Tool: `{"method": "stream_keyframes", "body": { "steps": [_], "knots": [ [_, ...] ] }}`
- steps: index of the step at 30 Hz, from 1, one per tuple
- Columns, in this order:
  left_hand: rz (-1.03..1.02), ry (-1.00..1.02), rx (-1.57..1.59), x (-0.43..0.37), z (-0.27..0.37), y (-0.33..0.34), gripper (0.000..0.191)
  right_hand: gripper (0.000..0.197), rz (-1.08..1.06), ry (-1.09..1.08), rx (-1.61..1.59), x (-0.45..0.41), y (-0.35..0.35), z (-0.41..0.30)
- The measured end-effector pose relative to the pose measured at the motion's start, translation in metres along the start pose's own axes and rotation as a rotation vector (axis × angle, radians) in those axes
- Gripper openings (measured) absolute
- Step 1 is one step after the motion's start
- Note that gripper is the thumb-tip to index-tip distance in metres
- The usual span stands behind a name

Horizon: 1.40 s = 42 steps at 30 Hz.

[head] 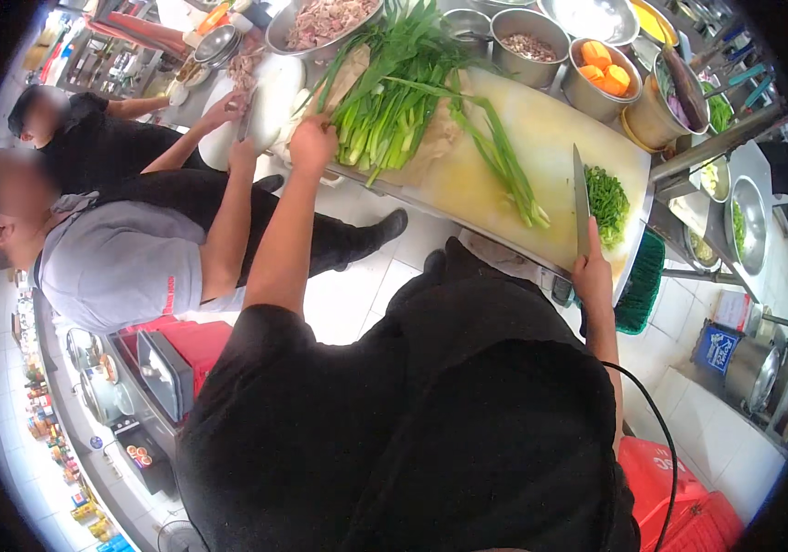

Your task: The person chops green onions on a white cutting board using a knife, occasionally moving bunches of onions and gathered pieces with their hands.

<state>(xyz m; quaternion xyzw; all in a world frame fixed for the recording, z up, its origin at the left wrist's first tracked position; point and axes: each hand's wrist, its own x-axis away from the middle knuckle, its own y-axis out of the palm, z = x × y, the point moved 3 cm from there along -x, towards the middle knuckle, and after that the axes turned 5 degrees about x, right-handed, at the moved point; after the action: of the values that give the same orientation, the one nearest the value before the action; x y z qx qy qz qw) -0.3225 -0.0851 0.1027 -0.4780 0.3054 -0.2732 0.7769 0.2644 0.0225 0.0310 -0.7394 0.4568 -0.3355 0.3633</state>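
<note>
My right hand (593, 272) grips the handle of a kitchen knife (580, 193), its blade lying along a heap of chopped scallions (606, 205) on the yellowed cutting board (477, 186). My left hand (313, 143) is at the left edge of a large pile of whole scallions (387, 110). Its fingers curl beside a green leaf, but whether they grip it is unclear. Brown paper (433, 148) lies under the pile. A few loose scallions (504, 162) stretch across the board between the pile and the knife.
Behind the board stand a pot of chopped food (529, 52), a pot of peeled orange vegetables (598, 72) and a metal bowl of meat (321, 24). At left, a co-worker (121, 255) cuts meat on a white round board (276, 90). A metal post (718, 141) rises at right.
</note>
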Motion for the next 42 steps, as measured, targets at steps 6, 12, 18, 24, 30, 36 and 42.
{"method": "stream_keyframes", "body": {
  "steps": [6, 12, 18, 24, 30, 36, 42],
  "knots": [
    [-0.085, -0.143, 0.75, 0.014, 0.002, 0.025, 0.028, 0.08, 0.003, 0.029, -0.018, 0.003, -0.008, -0.01],
    [-0.27, -0.256, 0.967, 0.104, 0.108, 0.064, 0.044, 0.081, -0.027, 0.09, 0.017, 0.002, -0.004, -0.009],
    [-0.467, -0.37, 1.046, 0.17, 0.19, 0.13, 0.063, 0.081, -0.025, 0.065, 0.0, 0.002, -0.007, -0.008],
    [-0.651, -0.313, 1.019, 0.188, 0.222, 0.158, 0.064, 0.081, -0.027, 0.056, -0.032, 0.002, -0.007, -0.007],
    [-0.599, -0.12, 0.866, 0.191, 0.218, 0.161, 0.056, 0.08, -0.05, 0.054, -0.062, 0.0, -0.008, -0.012],
    [-0.327, 0.051, 0.767, 0.161, 0.186, 0.128, 0.039, 0.081, 0.036, 0.013, -0.075, 0.004, -0.002, 0.001],
    [0.197, 0.111, 0.63, 0.063, 0.069, 0.093, 0.021, 0.082, 0.018, -0.024, -0.073, 0.001, -0.007, -0.006]
  ]
}}
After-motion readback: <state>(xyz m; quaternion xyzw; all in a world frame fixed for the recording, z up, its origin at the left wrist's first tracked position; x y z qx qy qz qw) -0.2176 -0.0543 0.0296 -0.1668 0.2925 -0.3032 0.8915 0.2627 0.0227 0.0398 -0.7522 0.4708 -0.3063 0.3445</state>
